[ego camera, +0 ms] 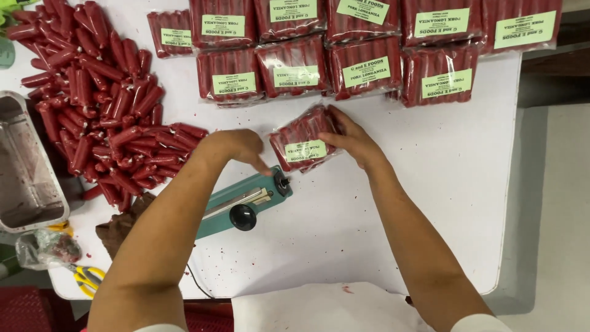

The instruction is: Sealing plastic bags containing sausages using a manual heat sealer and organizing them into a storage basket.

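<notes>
Red sausage packet [302, 138] gripped at its far edge by right hand [350, 136], left hand [236, 146] loosely curled, fingers down beside teal heat sealer [236, 200], both forearms stretched over white worktop [430, 197]

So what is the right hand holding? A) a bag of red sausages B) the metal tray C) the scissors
A: the right hand grips a bag of red sausages with a green label, just above the teal sealer.

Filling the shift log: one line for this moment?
right hand: holds sausage pack | left hand: above heat sealer | loose sausages: at left
</notes>
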